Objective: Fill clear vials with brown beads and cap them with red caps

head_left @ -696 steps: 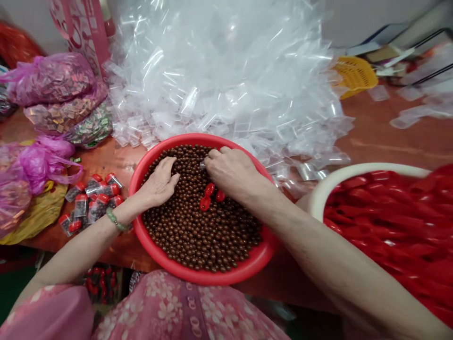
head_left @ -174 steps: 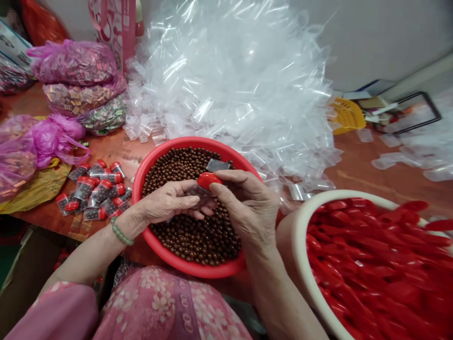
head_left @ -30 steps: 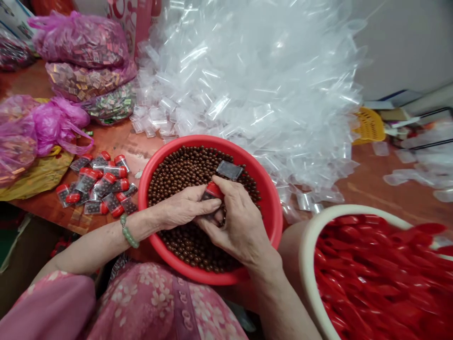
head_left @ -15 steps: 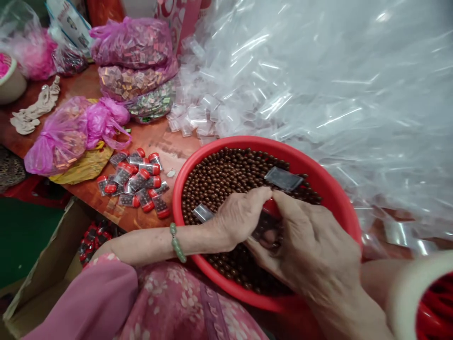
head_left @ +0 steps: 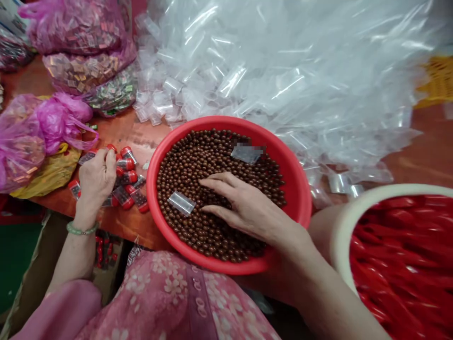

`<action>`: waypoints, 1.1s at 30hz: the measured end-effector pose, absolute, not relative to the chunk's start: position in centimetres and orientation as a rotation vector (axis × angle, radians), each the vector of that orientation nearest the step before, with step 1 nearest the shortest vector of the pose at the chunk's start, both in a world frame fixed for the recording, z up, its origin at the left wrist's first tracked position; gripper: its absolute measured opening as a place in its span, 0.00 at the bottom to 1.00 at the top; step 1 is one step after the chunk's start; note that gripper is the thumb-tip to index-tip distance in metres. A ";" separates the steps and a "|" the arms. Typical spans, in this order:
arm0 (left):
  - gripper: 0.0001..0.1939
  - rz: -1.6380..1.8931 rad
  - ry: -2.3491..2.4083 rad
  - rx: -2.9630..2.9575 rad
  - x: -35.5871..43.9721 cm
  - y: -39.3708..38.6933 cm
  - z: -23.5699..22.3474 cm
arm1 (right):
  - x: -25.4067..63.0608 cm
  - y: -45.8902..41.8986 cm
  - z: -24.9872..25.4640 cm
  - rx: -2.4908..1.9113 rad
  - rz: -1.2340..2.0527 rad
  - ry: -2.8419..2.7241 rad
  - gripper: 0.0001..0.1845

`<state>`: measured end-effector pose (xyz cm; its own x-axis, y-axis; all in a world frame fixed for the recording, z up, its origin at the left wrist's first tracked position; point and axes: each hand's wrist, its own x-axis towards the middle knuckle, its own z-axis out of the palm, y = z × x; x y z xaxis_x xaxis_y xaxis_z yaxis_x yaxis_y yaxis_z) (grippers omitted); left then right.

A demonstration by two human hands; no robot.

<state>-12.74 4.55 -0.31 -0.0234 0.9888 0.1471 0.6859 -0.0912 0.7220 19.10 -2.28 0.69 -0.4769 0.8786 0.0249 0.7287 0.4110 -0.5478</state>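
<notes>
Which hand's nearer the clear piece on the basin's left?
Right. The right hand is just beside the clear piece; the left hand is outside the basin, at red-capped containers.

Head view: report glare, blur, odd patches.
Head view: streaky glare across the clear plastic pile; head view: pinpoint highlights on the brown beads; head view: red pieces at lower right look soft; head view: blocky pixels along the farther clear piece on those beads.

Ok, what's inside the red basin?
Brown balls, with two clear plastic pieces on top. The right hand covers some balls, and the bottom of the basin is hidden beneath them.
</notes>
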 end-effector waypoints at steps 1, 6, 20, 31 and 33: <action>0.13 0.897 1.836 1.877 -13.6 4.9 -1.0 | 18.7 -2.1 0.7 -1.365 0.752 -2.386 0.22; 0.16 0.734 1.855 2.236 -13.0 4.3 -1.0 | 15.8 -1.3 1.1 -1.301 0.834 -2.533 0.24; 0.10 0.512 0.989 2.590 -6.7 1.5 0.2 | 14.5 -0.2 2.2 -1.440 1.198 -2.288 0.18; 0.07 0.503 1.065 2.814 -4.2 0.5 0.4 | 16.7 -0.4 1.3 -1.438 1.715 -1.571 0.13; 0.07 0.518 1.043 2.807 -3.8 0.5 0.4 | 17.2 -1.0 1.2 -1.414 1.797 -1.429 0.16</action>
<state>-3.78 0.54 0.43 0.7073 0.6495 0.2792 0.6146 -0.7601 0.2110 17.19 -0.95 1.22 -0.3795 0.8155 -0.4369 0.2421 -0.3683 -0.8976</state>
